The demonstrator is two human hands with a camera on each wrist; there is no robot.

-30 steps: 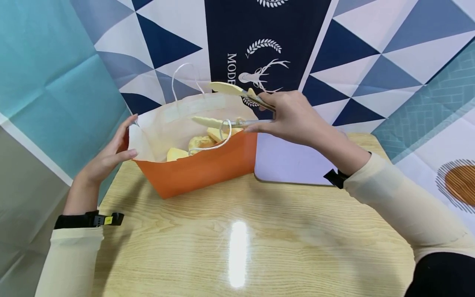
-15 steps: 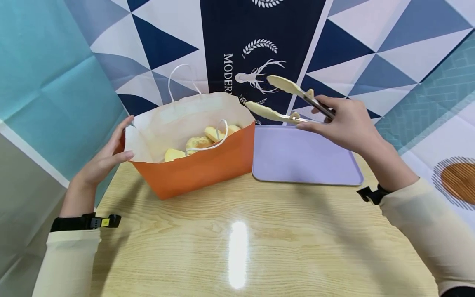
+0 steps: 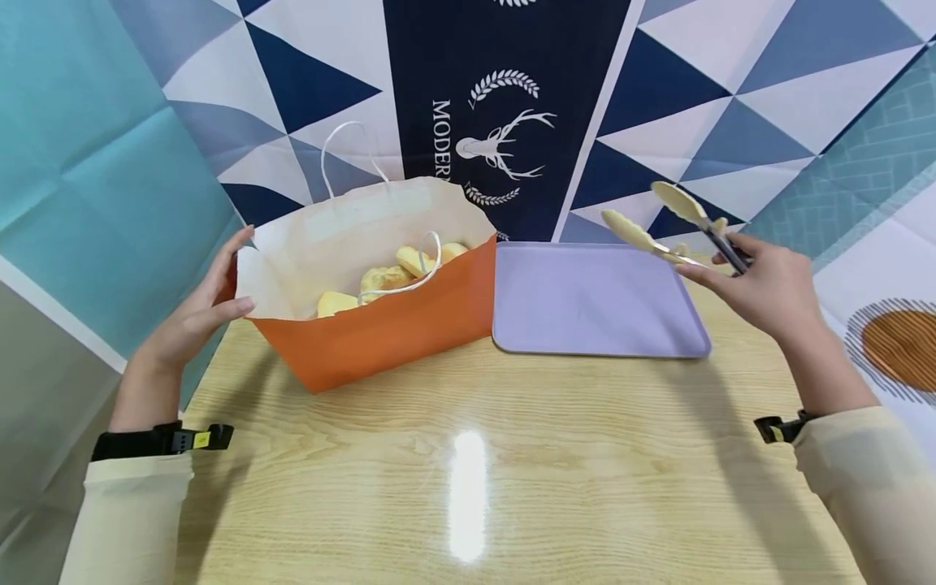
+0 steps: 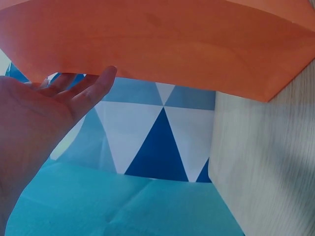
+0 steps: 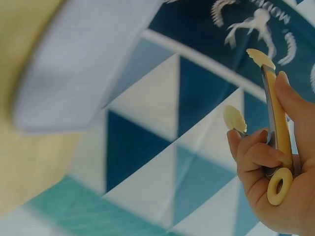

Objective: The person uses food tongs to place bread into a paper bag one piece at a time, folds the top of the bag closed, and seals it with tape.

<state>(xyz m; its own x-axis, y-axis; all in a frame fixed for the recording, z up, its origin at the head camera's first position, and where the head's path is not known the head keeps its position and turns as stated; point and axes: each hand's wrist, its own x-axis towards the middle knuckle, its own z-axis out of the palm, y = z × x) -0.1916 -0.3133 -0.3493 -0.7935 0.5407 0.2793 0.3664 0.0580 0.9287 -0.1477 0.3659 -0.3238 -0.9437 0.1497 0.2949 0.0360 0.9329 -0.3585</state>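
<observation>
An orange paper bag [image 3: 409, 329] with a white inside and white cord handles stands on the table at the left, its mouth wide. Several yellowish bread-like pieces [image 3: 383, 281] lie in it, partly hidden by the front wall. My left hand [image 3: 179, 329] holds the bag's left end, thumb at the front rim and fingers toward the back. My right hand [image 3: 775, 286] grips a pair of tongs [image 3: 630, 231] with cream scalloped tips and metal arms. The tongs' tips are spread apart with nothing between them, above the right end of a lilac tray [image 3: 585, 301].
The wooden table [image 3: 548, 455] reaches toward me in front of the bag and tray. A patterned cloth [image 3: 512, 49] with triangles and a deer print hangs behind. Teal cloth [image 3: 95, 146] covers the left side.
My right hand has moved right with the tongs, from above the bag to past the tray's right end, lowering a little. My left hand stays at the bag.
</observation>
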